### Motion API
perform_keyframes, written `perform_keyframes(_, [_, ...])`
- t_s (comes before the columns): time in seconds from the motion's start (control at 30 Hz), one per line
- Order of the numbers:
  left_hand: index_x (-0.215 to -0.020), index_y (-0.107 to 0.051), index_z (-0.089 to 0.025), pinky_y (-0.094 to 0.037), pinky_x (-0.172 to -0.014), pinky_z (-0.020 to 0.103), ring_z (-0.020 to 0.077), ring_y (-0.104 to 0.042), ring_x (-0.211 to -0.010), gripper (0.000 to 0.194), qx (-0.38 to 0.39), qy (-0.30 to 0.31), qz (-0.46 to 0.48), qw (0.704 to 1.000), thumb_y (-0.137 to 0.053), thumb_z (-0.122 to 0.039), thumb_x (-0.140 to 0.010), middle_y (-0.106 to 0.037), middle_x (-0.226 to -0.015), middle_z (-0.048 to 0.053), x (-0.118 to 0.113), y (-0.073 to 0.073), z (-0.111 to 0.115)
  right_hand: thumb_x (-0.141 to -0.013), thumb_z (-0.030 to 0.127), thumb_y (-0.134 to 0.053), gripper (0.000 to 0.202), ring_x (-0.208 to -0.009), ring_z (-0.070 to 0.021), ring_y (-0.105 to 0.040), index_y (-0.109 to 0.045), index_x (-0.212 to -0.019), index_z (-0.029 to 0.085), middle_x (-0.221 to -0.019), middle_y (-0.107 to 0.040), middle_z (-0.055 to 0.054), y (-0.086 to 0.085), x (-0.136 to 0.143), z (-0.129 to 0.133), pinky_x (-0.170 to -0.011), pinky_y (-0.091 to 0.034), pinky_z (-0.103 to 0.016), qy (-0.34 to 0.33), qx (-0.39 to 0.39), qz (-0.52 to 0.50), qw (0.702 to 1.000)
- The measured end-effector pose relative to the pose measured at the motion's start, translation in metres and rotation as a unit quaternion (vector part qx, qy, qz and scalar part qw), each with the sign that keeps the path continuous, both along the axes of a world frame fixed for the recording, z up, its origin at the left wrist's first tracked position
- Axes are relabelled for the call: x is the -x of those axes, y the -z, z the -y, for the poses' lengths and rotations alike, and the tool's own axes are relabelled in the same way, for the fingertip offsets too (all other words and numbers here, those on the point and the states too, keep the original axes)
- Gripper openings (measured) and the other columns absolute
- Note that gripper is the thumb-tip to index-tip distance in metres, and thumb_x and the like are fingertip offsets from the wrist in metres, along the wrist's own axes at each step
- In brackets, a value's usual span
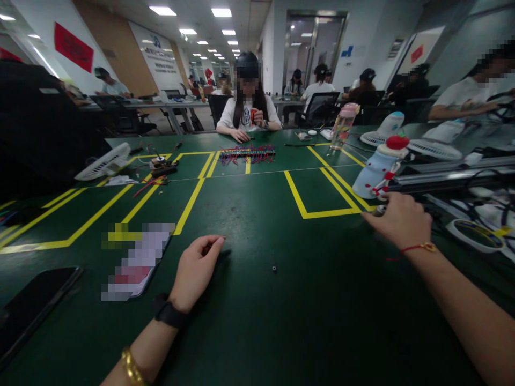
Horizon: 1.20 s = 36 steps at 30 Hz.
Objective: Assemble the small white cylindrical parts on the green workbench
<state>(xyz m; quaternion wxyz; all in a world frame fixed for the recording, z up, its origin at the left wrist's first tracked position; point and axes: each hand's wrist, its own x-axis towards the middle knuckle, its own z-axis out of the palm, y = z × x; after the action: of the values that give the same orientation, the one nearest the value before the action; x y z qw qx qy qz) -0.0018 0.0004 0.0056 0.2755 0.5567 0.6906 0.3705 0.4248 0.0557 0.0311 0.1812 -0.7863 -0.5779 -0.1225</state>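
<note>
My left hand (199,268) is over the green table (241,321), thumb and fingertips pressed together in a pinch. A tiny dark bit shows at the fingertips, too small to name. My right hand (402,222) is at the right, fingers curled down behind the thumb. Between them a small grey metallic piece (379,210) partly shows; its kind is hidden. The right hand is just in front of a light-blue bottle (368,174) with a red lid. On the table between my hands lies a small dark ring-shaped part (274,268) with a hole in its middle.
Two phones, one black (36,300) and one blurred out (140,262), lie at the left. Yellow tape (330,213) marks the table. Bundled wires (247,154) lie before a person (247,110) opposite. Cables (483,209), fans (436,139) and a pink-lidded bottle (344,126) stand right.
</note>
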Motion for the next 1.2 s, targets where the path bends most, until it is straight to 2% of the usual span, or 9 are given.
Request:
perform_keyframes(0.1, [-0.095,-0.068,-0.019,-0.045,-0.075,0.033,0.0228,-0.063,-0.085,0.039,-0.002,-0.003,-0.011,1.0,-0.055,-0.052,-0.079,-0.07,-0.093,0.005,-0.001,0.0,0.001,-0.077,0.047,-0.059,0.047,-0.102,-0.0281,-0.052,-0.057,-0.112,0.015,-0.11,-0.056,-0.015,0.002,0.058,0.019,-0.084,-0.042,-0.044,-0.185,-0.043,-0.037,0.981])
perform_keyframes(0.2, [-0.095,-0.068,-0.019,-0.046,-0.075,0.033,0.0229,-0.063,-0.084,0.039,-0.008,0.002,-0.02,1.0,-0.054,-0.052,-0.08,-0.07,-0.093,0.005,-0.001,0.0,0.001,-0.082,0.045,-0.058,0.045,-0.094,-0.0182,-0.055,-0.056,-0.12,0.022,-0.11,-0.058,-0.008,0.013,0.125,0.045,-0.081,-0.048,-0.035,-0.424,0.063,-0.161,0.889])
perform_keyframes(0.27, [-0.095,-0.068,-0.019,-0.046,-0.075,0.033,0.0227,-0.063,-0.085,0.039,-0.013,0.004,-0.025,1.0,-0.053,-0.052,-0.081,-0.07,-0.093,0.005,-0.001,0.001,0.002,-0.08,0.042,-0.062,0.048,-0.096,-0.0179,-0.054,-0.055,-0.124,0.024,-0.11,-0.058,-0.007,0.022,0.159,0.059,-0.081,-0.048,-0.034,-0.497,0.107,-0.17,0.844])
perform_keyframes(0.37, [-0.095,-0.068,-0.019,-0.046,-0.075,0.033,0.0229,-0.063,-0.085,0.039,-0.015,0.005,-0.036,0.999,-0.053,-0.052,-0.081,-0.07,-0.093,0.005,0.0,0.001,0.002,-0.087,0.029,-0.055,0.022,-0.092,-0.0168,-0.054,-0.066,-0.105,0.022,-0.098,-0.061,-0.006,0.03,0.178,0.066,-0.079,-0.048,-0.033,-0.539,0.113,-0.15,0.821])
perform_keyframes(0.5, [-0.095,-0.069,-0.019,-0.046,-0.075,0.033,0.0229,-0.063,-0.086,0.039,-0.014,0.007,-0.043,0.999,-0.053,-0.052,-0.081,-0.07,-0.094,0.005,0.001,0.001,0.002,-0.089,0.02,-0.048,0.02,-0.088,-0.0151,-0.056,-0.067,-0.095,0.02,-0.093,-0.062,-0.005,0.019,0.144,0.048,-0.079,-0.048,-0.032,-0.482,0.079,-0.17,0.856])
perform_keyframes(0.63, [-0.095,-0.068,-0.02,-0.045,-0.075,0.032,0.0217,-0.063,-0.086,0.036,-0.013,0.009,-0.03,0.999,-0.053,-0.051,-0.081,-0.07,-0.094,0.004,0.001,0.004,0.002,-0.086,0.023,-0.052,0.018,-0.089,-0.0196,-0.057,-0.066,-0.096,0.016,-0.095,-0.064,-0.008,-0.011,0.07,0.02,-0.084,-0.045,-0.037,-0.322,0.007,-0.091,0.942])
perform_keyframes(0.73, [-0.095,-0.068,-0.021,-0.045,-0.076,0.031,0.0212,-0.064,-0.087,0.035,-0.012,0.009,-0.028,0.999,-0.053,-0.05,-0.082,-0.07,-0.094,0.003,0.001,0.006,0.001,-0.085,0.026,-0.053,0.02,-0.089,-0.0222,-0.057,-0.068,-0.093,0.015,-0.096,-0.065,-0.011,-0.03,0.015,0.006,-0.081,-0.042,-0.036,-0.188,0.014,0.005,0.982])
perform_keyframes(0.9, [-0.095,-0.068,-0.021,-0.045,-0.076,0.032,0.0213,-0.064,-0.087,0.035,-0.016,0.013,-0.032,0.999,-0.054,-0.05,-0.081,-0.071,-0.095,0.003,0.001,0.005,0.001,-0.084,0.033,-0.053,0.025,-0.085,-0.0207,-0.057,-0.072,-0.093,0.019,-0.096,-0.067,-0.008,-0.034,-0.034,-0.002,-0.073,-0.038,-0.032,-0.1,0.129,0.043,0.986])
perform_keyframes(1.2, [-0.094,-0.068,-0.02,-0.045,-0.075,0.032,0.0219,-0.063,-0.086,0.037,-0.016,0.011,-0.036,0.999,-0.053,-0.051,-0.081,-0.07,-0.095,0.005,0.0,0.003,0.002,-0.084,0.033,-0.052,0.028,-0.089,-0.021,-0.057,-0.072,-0.093,0.017,-0.098,-0.067,-0.01,-0.028,-0.04,-0.007,-0.075,-0.036,-0.031,-0.087,0.109,0.037,0.99])
